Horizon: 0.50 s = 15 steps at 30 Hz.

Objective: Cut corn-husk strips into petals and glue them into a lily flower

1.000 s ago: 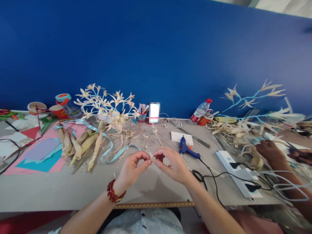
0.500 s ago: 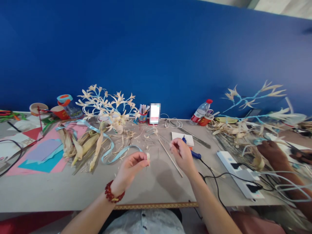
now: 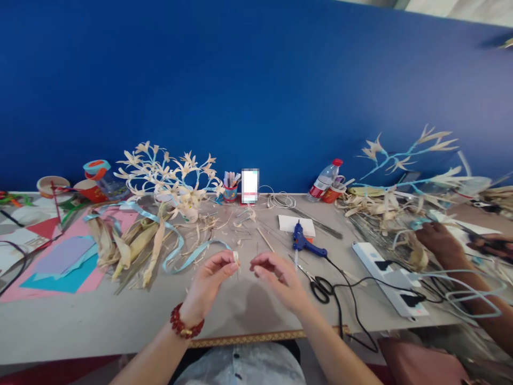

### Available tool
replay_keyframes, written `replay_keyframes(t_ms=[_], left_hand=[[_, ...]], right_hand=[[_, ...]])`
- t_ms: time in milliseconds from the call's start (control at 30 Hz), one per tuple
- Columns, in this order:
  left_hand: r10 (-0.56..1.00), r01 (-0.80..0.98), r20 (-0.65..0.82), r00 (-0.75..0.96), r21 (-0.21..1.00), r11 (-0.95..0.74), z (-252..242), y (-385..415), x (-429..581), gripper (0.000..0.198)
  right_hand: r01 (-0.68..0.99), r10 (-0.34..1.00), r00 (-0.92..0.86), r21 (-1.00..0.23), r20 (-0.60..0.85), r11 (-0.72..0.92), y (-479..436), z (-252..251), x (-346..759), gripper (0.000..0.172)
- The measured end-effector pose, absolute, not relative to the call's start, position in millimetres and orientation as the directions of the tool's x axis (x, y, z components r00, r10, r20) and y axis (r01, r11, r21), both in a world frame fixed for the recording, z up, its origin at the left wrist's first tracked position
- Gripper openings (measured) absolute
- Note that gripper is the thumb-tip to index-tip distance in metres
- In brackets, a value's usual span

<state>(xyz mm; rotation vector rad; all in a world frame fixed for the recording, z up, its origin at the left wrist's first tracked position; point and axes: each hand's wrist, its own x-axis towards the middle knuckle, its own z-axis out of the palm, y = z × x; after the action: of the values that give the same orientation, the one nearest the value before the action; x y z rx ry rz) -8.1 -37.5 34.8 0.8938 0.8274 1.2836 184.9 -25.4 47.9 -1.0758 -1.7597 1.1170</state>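
My left hand [image 3: 212, 278] pinches a small pale piece of corn husk [image 3: 236, 258] between thumb and fingertips, above the table. Close to its right is my right hand [image 3: 278, 278], thumb and fingers curled together in a pinch. Whether anything is between those fingers is too small to see. The two hands are apart. A blue glue gun [image 3: 308, 243] lies beyond my right hand, partly on a white card [image 3: 286, 223]. Black-handled scissors [image 3: 321, 289] rest beside my right forearm. A thin pale stick [image 3: 265, 239] lies behind my hands.
On the left lie dried corn husks [image 3: 138, 246], blue ribbon [image 3: 186, 259] and coloured paper [image 3: 60, 275]. Husk flowers [image 3: 172, 176] stand behind. Rightward are a power strip [image 3: 387, 283] with cables, a bottle [image 3: 324, 181] and another person's hand [image 3: 436, 240].
My right hand has moved left and down, nearer to my left hand, uncovering the glue gun and scissors. My left hand keeps its pinch on the husk piece. The view has shifted slightly.
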Motion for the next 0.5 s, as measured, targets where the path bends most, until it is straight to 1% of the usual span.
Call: replay_keyframes(t_ms=[133, 267, 367, 500], left_hand=[[0.990, -0.478, -0.024, 0.140, 0.874, 0.089, 30.8, -37.9, -4.9, 0.003], [0.978, -0.560, -0.022, 0.206, 0.817, 0.137, 30.5, -39.2, -2.7, 0.002], [0.965, -0.590, -0.029, 0.262, 0.787, 0.184, 33.8, -40.2, -2.1, 0.001], [0.957, -0.610, -0.063, 0.283, 0.759, 0.230, 36.5, -41.0, -1.4, 0.002]], right_hand=[[-0.024, 0.933, -0.339, -0.993, 0.118, 0.117, -36.0, 42.7, 158.0, 0.021], [-0.229, 0.946, -0.322, -0.973, 0.039, -0.038, -34.6, 33.6, 147.0, 0.025], [-0.302, 0.942, -0.334, -0.949, 0.022, -0.085, -33.8, 32.0, 146.6, 0.024], [-0.349, 0.947, -0.321, -0.933, 0.032, -0.087, -34.7, 31.5, 146.9, 0.022]])
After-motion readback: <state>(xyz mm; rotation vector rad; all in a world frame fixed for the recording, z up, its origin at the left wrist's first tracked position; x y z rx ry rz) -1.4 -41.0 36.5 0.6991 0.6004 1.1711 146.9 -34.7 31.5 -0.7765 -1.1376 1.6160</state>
